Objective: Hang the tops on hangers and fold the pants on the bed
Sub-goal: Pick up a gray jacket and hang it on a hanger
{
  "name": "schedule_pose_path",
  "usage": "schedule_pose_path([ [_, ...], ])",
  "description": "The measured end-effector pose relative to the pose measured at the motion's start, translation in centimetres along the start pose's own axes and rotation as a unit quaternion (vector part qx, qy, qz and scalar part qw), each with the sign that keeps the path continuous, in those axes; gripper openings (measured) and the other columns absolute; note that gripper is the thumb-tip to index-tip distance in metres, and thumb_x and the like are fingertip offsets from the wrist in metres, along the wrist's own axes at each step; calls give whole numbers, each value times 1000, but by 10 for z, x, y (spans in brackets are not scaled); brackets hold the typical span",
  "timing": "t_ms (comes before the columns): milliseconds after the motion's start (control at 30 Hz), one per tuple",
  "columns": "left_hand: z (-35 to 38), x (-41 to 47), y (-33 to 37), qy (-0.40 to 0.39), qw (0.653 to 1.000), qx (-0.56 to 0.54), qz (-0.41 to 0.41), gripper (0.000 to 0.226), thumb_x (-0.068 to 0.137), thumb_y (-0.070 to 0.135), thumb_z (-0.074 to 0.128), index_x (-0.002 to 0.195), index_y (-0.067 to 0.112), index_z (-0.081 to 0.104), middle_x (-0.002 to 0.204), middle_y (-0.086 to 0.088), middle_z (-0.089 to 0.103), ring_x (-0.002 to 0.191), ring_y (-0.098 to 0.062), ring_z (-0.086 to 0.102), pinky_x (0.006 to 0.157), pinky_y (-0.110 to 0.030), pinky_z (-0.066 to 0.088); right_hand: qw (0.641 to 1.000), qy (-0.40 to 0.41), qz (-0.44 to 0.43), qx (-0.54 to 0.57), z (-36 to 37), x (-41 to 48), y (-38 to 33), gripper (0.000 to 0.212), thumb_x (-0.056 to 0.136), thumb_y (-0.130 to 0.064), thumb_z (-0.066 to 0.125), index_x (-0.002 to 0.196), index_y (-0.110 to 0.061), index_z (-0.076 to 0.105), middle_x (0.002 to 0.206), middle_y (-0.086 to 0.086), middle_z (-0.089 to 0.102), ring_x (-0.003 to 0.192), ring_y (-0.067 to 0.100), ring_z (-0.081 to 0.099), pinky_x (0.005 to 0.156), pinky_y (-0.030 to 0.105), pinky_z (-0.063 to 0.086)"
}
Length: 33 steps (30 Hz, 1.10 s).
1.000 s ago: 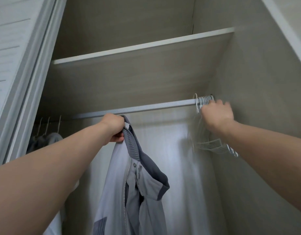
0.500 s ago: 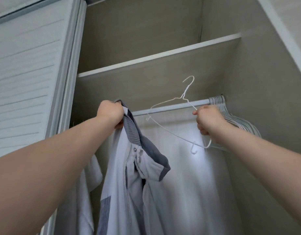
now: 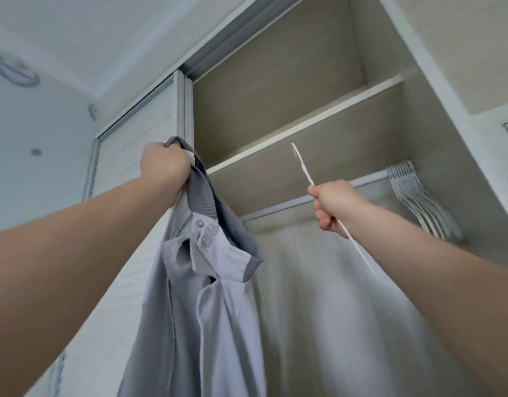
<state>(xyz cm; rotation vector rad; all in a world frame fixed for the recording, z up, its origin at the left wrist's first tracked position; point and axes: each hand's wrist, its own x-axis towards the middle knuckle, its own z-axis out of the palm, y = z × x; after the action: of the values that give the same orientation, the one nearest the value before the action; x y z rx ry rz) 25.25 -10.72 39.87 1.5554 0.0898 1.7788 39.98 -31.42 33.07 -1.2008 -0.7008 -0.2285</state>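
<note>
A light grey zip jacket (image 3: 212, 310) with a darker ribbed collar hangs from my left hand (image 3: 164, 164), which grips the collar high in front of the open wardrobe. My right hand (image 3: 333, 206) grips a white wire hanger (image 3: 304, 170) seen edge-on; it is off the rail, its hook end pointing up and its lower part slanting down past my wrist. The hanger and jacket are apart. The jacket's lower part runs out of the frame.
The wardrobe rail (image 3: 367, 180) runs behind my right hand, with several empty white hangers (image 3: 419, 199) bunched at its right end. A shelf (image 3: 304, 127) lies above the rail. A slatted sliding door (image 3: 138, 150) stands at the left.
My right hand has pulled the white hanger clear of the rail and turned it edge-on. My left hand kept its grip on the jacket collar. The view has tilted up and left.
</note>
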Motion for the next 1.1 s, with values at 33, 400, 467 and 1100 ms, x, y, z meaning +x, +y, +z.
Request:
schedule_pose_path([
  [33, -11, -5, 11, 9, 1000, 16, 6, 21, 95, 19, 50, 78, 9, 57, 80, -11, 55, 75, -24, 53, 67, -32, 40, 1000, -5, -6, -7, 0, -5, 0, 24, 102, -16, 51, 79, -18, 45, 50, 0, 31, 27, 8, 25, 33, 13, 20],
  [400, -137, -92, 158, 121, 962, 237, 52, 28, 98, 22, 47, 77, 6, 56, 82, -14, 53, 79, -26, 53, 70, -33, 38, 991, -34, -127, -10, -25, -113, -43, 40, 98, -37, 51, 66, -20, 36, 50, 2, 34, 33, 17, 31, 40, 22, 29],
  [467, -162, -106, 182, 129, 954, 267, 39, 34, 97, 20, 47, 65, 11, 48, 70, -10, 48, 72, -26, 49, 64, -31, 38, 989, -80, -117, 32, -23, -138, -57, 37, 98, -35, 50, 68, -21, 35, 49, -2, 31, 34, 15, 27, 41, 22, 27],
  [1100, -485, -214, 405, 169, 779, 597, -87, 36, 105, 31, 44, 73, 18, 48, 72, -2, 51, 59, -16, 50, 29, -16, 40, 851, -431, -110, 280, 104, -436, -188, 47, 104, -31, 47, 63, -17, 31, 47, -3, 24, 40, 14, 20, 42, 20, 18],
])
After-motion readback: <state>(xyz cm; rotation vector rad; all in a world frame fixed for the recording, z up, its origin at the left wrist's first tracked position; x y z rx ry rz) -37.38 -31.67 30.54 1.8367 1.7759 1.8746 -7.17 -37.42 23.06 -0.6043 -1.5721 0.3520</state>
